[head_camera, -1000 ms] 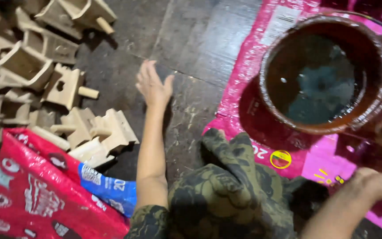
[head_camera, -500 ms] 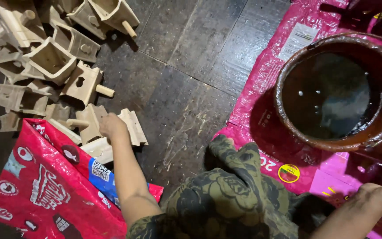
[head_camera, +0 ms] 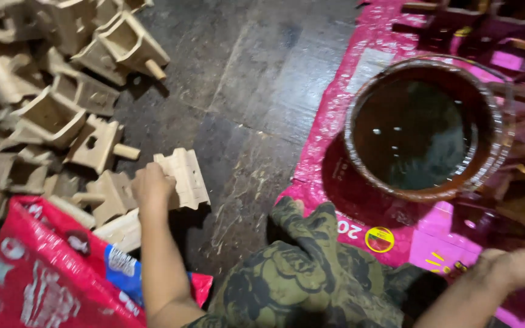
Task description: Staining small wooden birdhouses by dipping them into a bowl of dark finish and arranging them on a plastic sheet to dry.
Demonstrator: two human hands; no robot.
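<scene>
My left hand [head_camera: 152,187] grips a pale, unfinished wooden piece [head_camera: 185,177] with stepped edges, lifted slightly at the near edge of a heap of similar pieces [head_camera: 50,115] with pegs and hollows. My right hand [head_camera: 521,267] rests low at the right edge on the pink plastic sheet [head_camera: 335,109]; whether it holds anything is unclear. A round basin [head_camera: 505,130] of dark brown liquid stands on that sheet, to the right of my left hand.
A red printed bag [head_camera: 44,279] lies at the lower left beside the heap. My knee in dark patterned cloth [head_camera: 299,273] fills the bottom centre. Dark stained wooden pieces [head_camera: 457,21] lie on the pink sheet behind the basin. The floor is dark planking [head_camera: 244,91].
My left hand moved from the bare floor leftward to the heap, closed on a stepped wooden piece and raised it slightly. My right hand stayed put.
</scene>
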